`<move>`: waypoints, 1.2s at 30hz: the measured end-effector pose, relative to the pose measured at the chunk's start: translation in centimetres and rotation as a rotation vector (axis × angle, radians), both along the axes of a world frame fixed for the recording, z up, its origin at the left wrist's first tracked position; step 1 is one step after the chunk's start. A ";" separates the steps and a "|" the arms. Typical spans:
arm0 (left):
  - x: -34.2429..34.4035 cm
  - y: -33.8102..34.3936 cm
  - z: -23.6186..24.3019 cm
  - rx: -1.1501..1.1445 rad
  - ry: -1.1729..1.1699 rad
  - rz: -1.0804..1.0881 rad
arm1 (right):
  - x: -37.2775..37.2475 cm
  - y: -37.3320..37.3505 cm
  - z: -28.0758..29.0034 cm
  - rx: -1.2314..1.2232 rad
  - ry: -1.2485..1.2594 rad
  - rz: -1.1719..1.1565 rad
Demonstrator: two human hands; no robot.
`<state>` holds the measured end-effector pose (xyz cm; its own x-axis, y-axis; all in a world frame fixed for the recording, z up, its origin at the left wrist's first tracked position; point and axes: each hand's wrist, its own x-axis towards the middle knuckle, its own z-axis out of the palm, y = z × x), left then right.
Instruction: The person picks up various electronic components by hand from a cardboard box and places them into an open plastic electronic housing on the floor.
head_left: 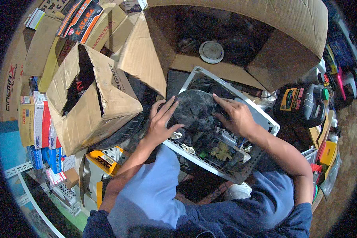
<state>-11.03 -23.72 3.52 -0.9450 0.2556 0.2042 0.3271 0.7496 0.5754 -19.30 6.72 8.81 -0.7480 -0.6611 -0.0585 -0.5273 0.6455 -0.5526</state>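
A dusty black round piece [195, 110] lies tilted over a white plastic basket [198, 159]. My left hand [161, 123] grips its left edge, thumb low and fingertips at the rim. My right hand [235, 117] holds the right edge, index finger stretched along the rim. Beneath and around the piece, the basket holds grimy metal and plastic parts [222, 150], too jumbled to name.
Open cardboard boxes [115, 111] stand left and behind [289, 16], one with a pale round lid [211, 52]. Stacked cartons [27, 119] line the left. Black jugs [305, 111] crowd the right. A yellow box [99, 160] sits left of my knees.
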 end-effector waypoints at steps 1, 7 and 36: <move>0.0 0.1 0.0 0.003 -0.015 0.008 | 0.0 -0.2 0.5 0.015 -0.051 -0.008; -0.1 2.4 1.4 0.267 -0.067 0.066 | 1.2 -1.0 0.8 -0.182 -0.193 -0.147; 2.1 0.4 -1.0 -0.300 -0.104 -0.217 | 3.1 0.4 -2.8 0.303 0.154 0.298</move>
<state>-8.91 -23.34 2.49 -0.8742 0.4855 -0.0036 0.4480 0.8095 0.3796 -16.18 7.08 5.97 -0.5424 -0.8194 -0.1854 -0.7762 0.5733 -0.2626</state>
